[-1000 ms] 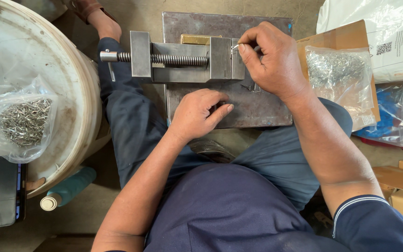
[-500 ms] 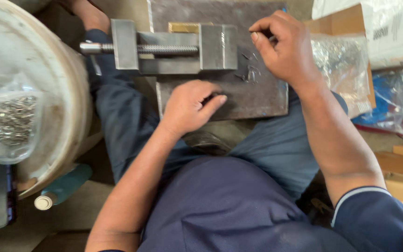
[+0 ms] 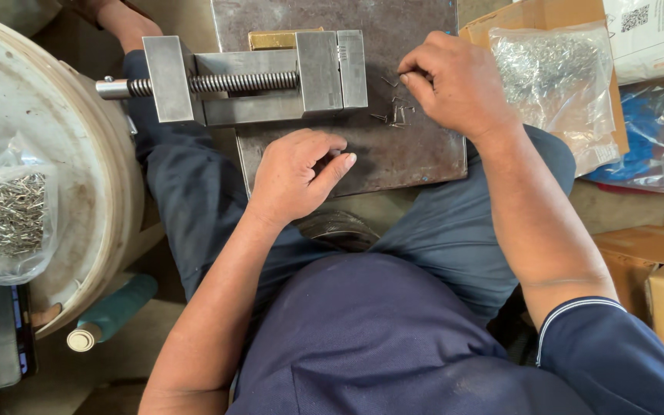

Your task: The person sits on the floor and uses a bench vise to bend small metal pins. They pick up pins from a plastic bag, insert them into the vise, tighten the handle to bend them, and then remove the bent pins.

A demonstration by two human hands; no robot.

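Several small pins (image 3: 393,115) on steel plate (image 3: 416,154) | right hand (image 3: 455,88) grip pinching among them | left hand (image 3: 297,177) grip curled, contents unclear | pick one pin, keep vise (image 3: 263,77) steady.

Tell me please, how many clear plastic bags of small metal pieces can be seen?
2. One bag of metal pieces lies on the white round drum at the left. The other bag leans in the cardboard box at the upper right, beside the right hand.

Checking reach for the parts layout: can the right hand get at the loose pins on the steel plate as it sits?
Probably yes. The right hand rests on the steel plate with its fingertips beside the loose pins; nothing lies between them, and the vise sits off to the side.
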